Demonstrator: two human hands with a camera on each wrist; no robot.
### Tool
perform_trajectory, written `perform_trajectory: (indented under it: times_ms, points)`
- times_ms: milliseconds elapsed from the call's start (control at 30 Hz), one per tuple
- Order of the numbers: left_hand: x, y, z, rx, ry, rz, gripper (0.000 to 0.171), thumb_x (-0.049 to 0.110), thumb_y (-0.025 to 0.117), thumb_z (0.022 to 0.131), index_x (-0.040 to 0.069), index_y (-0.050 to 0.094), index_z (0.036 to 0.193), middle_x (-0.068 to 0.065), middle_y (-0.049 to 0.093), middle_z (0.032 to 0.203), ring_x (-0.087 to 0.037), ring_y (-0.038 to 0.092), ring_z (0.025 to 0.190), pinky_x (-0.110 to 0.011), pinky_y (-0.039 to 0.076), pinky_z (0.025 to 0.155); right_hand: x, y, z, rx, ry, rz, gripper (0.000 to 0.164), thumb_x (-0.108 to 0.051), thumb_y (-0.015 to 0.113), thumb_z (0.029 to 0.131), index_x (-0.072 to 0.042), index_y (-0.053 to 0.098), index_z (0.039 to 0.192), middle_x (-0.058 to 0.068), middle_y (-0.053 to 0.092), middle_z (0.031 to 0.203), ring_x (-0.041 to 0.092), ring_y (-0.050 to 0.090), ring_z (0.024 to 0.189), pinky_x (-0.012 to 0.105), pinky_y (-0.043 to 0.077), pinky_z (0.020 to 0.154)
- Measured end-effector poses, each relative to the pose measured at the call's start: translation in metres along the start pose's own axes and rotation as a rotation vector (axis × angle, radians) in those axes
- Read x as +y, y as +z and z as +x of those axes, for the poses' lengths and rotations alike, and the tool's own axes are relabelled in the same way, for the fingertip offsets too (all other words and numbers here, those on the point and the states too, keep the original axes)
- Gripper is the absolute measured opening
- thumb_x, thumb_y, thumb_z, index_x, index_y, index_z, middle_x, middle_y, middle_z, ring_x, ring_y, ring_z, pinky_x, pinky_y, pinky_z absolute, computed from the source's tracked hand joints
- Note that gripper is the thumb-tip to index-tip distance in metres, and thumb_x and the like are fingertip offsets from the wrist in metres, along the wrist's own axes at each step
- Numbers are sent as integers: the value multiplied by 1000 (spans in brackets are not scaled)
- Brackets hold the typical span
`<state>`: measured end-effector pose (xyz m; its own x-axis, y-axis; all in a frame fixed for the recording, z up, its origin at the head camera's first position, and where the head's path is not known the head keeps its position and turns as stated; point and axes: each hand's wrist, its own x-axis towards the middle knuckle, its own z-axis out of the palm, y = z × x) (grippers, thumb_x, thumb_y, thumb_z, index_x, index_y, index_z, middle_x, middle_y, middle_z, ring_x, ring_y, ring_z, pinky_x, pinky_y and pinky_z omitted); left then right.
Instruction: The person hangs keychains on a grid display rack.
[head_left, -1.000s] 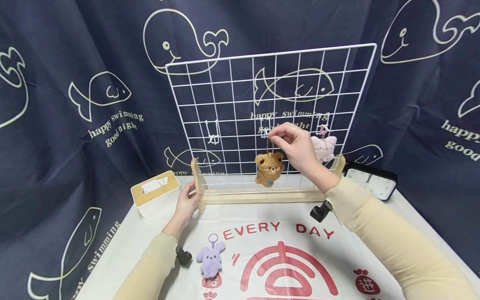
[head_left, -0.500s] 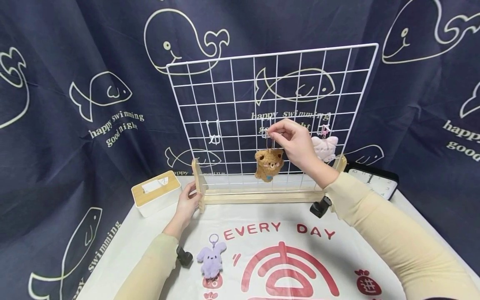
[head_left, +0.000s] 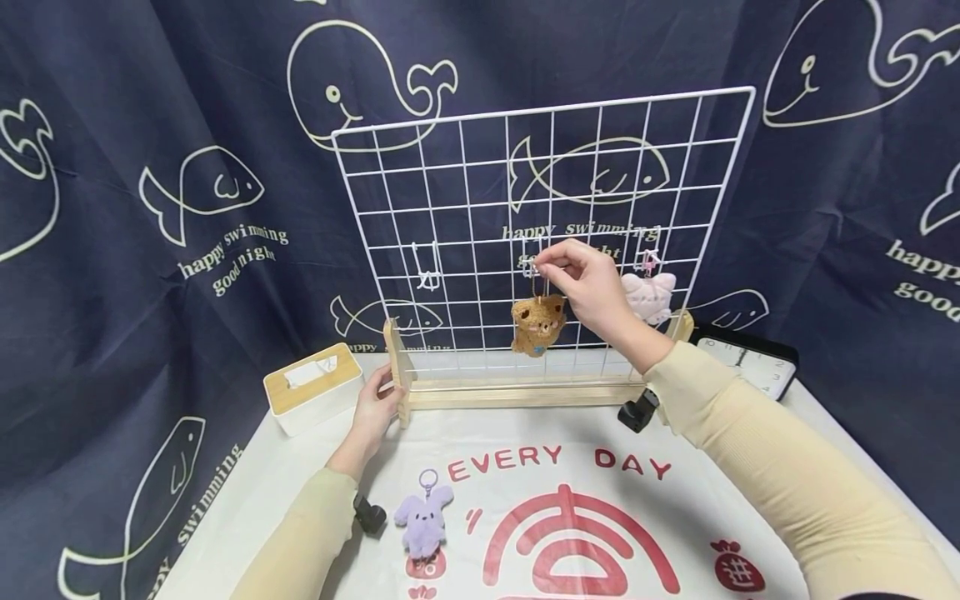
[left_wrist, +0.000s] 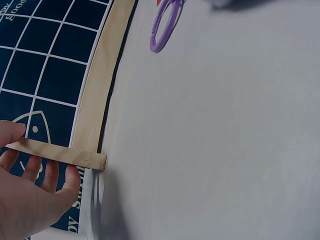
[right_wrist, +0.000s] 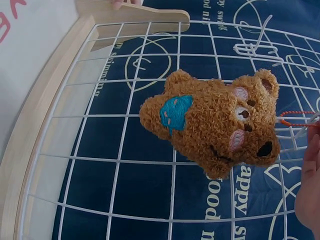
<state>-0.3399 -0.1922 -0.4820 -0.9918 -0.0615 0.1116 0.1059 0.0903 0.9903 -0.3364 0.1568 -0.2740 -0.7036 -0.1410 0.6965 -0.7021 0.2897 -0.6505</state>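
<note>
Brown bear plush (head_left: 538,325) hangs in front of the middle of the white wire grid (head_left: 551,109), face outward, from its orange loop (right_wrist: 295,120). The right hand (head_left: 592,279) has thumb and forefinger closed in a pinch at the top of that loop, just beside the middle hook (head_left: 528,268); the fingertips hide whether the loop already sits on it. Holding only the loop probably lets the soft body hang freely below, out of the fingers' way. The left hand (head_left: 373,408), thumb on one face and fingers on the other, grips the wooden side foot (head_left: 398,375), likely to steady the upright grid against a push at the hook. Right of the bear, a pink plush (head_left: 648,297) hangs by its clasp from another hook. A purple plush (head_left: 422,525) lies face up on the table (left_wrist: 200,150), its ring toward the grid, which should make the ring easy to pick up.
</note>
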Motion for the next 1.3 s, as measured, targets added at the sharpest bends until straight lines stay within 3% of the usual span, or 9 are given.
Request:
perform_trajectory:
  times_ms: [233,533,933,1167,1300]
  points:
    - [5,0,-3,-16,-20,-16,58,-4,54,99,0,37,154,-28,40,152,-46,44,135,-57,44,109,4,1,0,-16,7,-19,9,0,68,96,4,73,102,16,72,103,4,64,84,16,54,78]
    - [35,3,-18,-37,-38,-10,58,-6,55,97,-5,37,152,-31,41,150,-47,45,134,-57,44,109,6,1,2,-34,-21,-98,12,0,67,97,-1,77,103,11,72,104,11,60,78,15,50,70]
    - [4,3,-2,1,-39,-10,58,-1,57,99,4,40,154,-24,43,151,-43,45,135,-56,45,109,16,0,4,-28,-54,-158,16,-2,67,97,-4,78,108,7,71,105,10,60,86,21,50,69]
    - [3,1,-2,-13,-35,-16,59,-2,56,99,2,37,155,-26,41,151,-45,44,136,-56,44,110,14,3,0,9,-18,-139,22,-4,66,98,-1,74,119,10,65,102,10,58,83,18,49,69]
    - [19,2,-10,-34,-36,-19,59,-5,55,98,-3,36,154,-29,40,151,-47,43,136,-58,44,109,6,4,-2,46,2,-36,21,-1,63,100,8,66,119,18,63,102,13,62,80,15,50,71]
